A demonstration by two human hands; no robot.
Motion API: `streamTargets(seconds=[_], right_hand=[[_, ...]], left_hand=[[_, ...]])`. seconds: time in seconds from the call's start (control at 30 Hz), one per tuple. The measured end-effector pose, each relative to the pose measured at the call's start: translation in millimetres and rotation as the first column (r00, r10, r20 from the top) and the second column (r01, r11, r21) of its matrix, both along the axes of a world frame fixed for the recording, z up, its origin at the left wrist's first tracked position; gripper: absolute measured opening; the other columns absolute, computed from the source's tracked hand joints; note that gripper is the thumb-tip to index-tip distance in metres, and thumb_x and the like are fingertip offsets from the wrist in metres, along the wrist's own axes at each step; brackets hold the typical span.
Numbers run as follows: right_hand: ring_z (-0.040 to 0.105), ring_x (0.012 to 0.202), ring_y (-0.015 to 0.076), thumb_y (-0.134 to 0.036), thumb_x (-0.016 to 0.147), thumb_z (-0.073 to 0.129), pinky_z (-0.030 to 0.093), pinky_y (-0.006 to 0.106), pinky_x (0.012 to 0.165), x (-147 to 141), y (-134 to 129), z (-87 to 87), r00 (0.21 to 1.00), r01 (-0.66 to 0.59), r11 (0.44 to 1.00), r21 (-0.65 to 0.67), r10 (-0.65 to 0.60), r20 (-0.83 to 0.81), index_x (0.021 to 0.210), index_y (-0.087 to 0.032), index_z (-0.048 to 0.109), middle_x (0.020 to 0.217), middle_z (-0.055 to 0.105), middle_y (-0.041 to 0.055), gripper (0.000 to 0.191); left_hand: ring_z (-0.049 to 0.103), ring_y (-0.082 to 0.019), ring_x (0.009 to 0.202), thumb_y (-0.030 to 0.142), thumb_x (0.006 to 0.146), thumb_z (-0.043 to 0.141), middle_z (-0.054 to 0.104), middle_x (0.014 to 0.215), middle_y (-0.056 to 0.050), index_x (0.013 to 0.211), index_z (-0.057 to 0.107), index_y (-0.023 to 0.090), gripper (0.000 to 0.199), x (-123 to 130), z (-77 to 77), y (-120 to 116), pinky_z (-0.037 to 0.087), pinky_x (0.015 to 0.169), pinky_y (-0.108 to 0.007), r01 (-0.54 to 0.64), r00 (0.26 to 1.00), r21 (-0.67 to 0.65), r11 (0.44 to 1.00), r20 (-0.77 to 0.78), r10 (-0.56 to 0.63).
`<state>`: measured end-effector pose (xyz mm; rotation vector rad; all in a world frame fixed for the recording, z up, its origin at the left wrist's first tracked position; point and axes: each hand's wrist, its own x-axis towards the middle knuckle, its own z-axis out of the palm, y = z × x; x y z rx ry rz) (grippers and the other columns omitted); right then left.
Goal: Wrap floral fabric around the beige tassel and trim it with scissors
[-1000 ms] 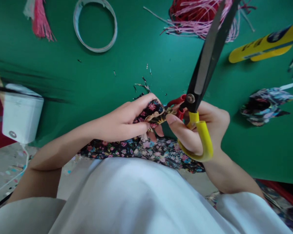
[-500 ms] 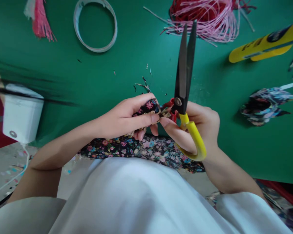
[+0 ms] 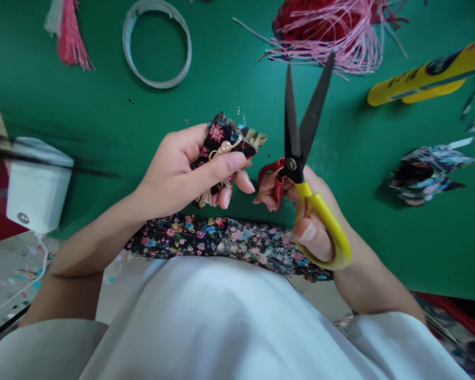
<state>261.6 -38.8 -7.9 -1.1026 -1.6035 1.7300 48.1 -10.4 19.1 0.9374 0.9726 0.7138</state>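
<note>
In my left hand (image 3: 182,174) is a small black floral fabric piece (image 3: 217,138), gripped between thumb and fingers. A cream cord (image 3: 224,146) with a bead and a tassel lies across it, partly hidden by my thumb. My right hand (image 3: 316,211) holds scissors (image 3: 296,158) by one red and one yellow handle loop. Their dark blades are spread and point away from me, apart from the fabric. A strip of black floral cloth (image 3: 206,237) lies along the table edge against my body, below both hands.
On the green table (image 3: 229,68) lie a ring of tape (image 3: 157,84), a pink tassel (image 3: 72,39) and a bundle of red and pink cords (image 3: 324,31). To the right are a yellow tube (image 3: 415,84) and a floral fabric piece (image 3: 419,171). A white device (image 3: 39,184) stands left.
My left hand has moved up and left with the fabric piece, away from my right hand. The scissor blades have spread wider, and my right thumb has shifted down in the yellow loop.
</note>
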Motion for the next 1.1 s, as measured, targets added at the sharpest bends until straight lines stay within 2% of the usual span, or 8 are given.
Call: streamTargets(seconds=[0.1, 0.23, 0.4, 0.5, 0.67, 0.8, 0.93, 1.1], right_hand=[[0.041, 0.062, 0.0103, -0.077, 0.081, 0.05, 0.038, 0.028, 0.057, 1.7, 1.1, 1.6, 0.995, -0.088, 0.994, 0.06, 0.09, -0.042, 0.097, -0.021, 0.045, 0.074, 0.044, -0.0034, 0.059], [0.04, 0.062, 0.0107, -0.082, 0.079, 0.044, 0.037, 0.027, 0.053, 3.3, 0.7, 5.0, 0.98, -0.198, 0.977, 0.077, 0.195, 0.042, 0.1, -0.02, 0.044, 0.077, 0.046, -0.0022, 0.065], [0.042, 0.065, 0.0125, -0.088, 0.076, 0.036, 0.039, 0.027, 0.052, 5.2, 2.2, 4.8, 0.957, -0.282, 0.958, 0.055, 0.278, 0.078, 0.096, -0.022, 0.038, 0.083, 0.047, 0.0004, 0.069], [0.043, 0.063, 0.0127, -0.089, 0.075, 0.035, 0.038, 0.027, 0.052, 7.2, 5.2, 3.7, 0.943, -0.328, 0.942, 0.067, 0.321, 0.091, 0.096, -0.022, 0.036, 0.08, 0.047, -0.0005, 0.069], [0.045, 0.064, 0.013, -0.084, 0.079, 0.039, 0.037, 0.027, 0.051, 10.9, 8.7, 4.5, 0.934, -0.355, 0.932, 0.074, 0.351, 0.063, 0.097, -0.022, 0.037, 0.081, 0.049, 0.0004, 0.065], [0.043, 0.063, 0.0124, -0.081, 0.081, 0.04, 0.037, 0.027, 0.052, 10.9, 9.1, 6.1, 0.94, -0.341, 0.937, 0.081, 0.339, 0.044, 0.099, -0.021, 0.042, 0.081, 0.049, 0.0005, 0.063], [0.044, 0.065, 0.0122, -0.078, 0.082, 0.044, 0.041, 0.027, 0.056, 10.2, 9.8, 6.1, 0.95, -0.312, 0.948, 0.054, 0.311, 0.027, 0.1, -0.02, 0.046, 0.081, 0.049, 0.0009, 0.061], [0.045, 0.063, 0.0115, -0.077, 0.082, 0.047, 0.039, 0.027, 0.053, 11.2, 9.7, 7.6, 0.954, -0.301, 0.952, 0.057, 0.3, 0.027, 0.099, -0.019, 0.05, 0.078, 0.051, 0.0002, 0.061]], left_hand=[[0.062, -0.005, 0.048, 0.035, 0.088, 0.065, 0.073, 0.074, 0.007, 0.085, 0.062, 0.018, 0.017, -0.2, 1.3, -1.0, 0.047, 0.043, -0.016, -0.044, 0.999, 0.026, 0.999, 0.008, 0.044], [0.064, -0.006, 0.048, 0.03, 0.089, 0.063, 0.074, 0.073, 0.009, 0.085, 0.063, 0.019, 0.012, -1.3, 1.6, -1.8, 0.051, 0.041, -0.016, -0.068, 0.997, 0.054, 0.996, 0.039, 0.066], [0.063, -0.005, 0.046, 0.03, 0.089, 0.063, 0.074, 0.074, 0.009, 0.085, 0.062, 0.019, 0.011, -2.6, 0.2, -1.2, 0.049, 0.038, -0.015, -0.043, 0.999, 0.053, 0.998, -0.001, 0.043], [0.062, -0.004, 0.046, 0.029, 0.089, 0.063, 0.074, 0.074, 0.008, 0.083, 0.062, 0.019, 0.012, -3.2, 2.0, -0.4, 0.047, 0.039, -0.014, -0.019, 0.999, 0.07, 0.997, -0.04, 0.022], [0.061, -0.004, 0.045, 0.03, 0.089, 0.064, 0.073, 0.072, 0.005, 0.08, 0.063, 0.016, 0.017, -5.2, 5.4, 0.5, 0.043, 0.037, -0.014, 0.0, 1.0, 0.087, 0.996, -0.028, 0.002], [0.062, -0.004, 0.047, 0.027, 0.09, 0.062, 0.074, 0.075, 0.005, 0.083, 0.062, 0.017, 0.012, -6.5, 6.4, 1.0, 0.047, 0.04, -0.015, 0.04, 0.999, 0.044, 0.998, -0.019, -0.04], [0.062, -0.004, 0.046, 0.027, 0.09, 0.062, 0.073, 0.073, 0.007, 0.083, 0.061, 0.019, 0.012, -5.7, 7.8, 0.6, 0.047, 0.039, -0.016, 0.03, 0.997, 0.015, 0.999, -0.07, -0.029], [0.062, -0.004, 0.046, 0.029, 0.091, 0.061, 0.072, 0.072, 0.008, 0.082, 0.061, 0.019, 0.013, -5.9, 8.6, 0.5, 0.047, 0.039, -0.015, 0.027, 0.998, -0.026, 0.999, -0.06, -0.028]])
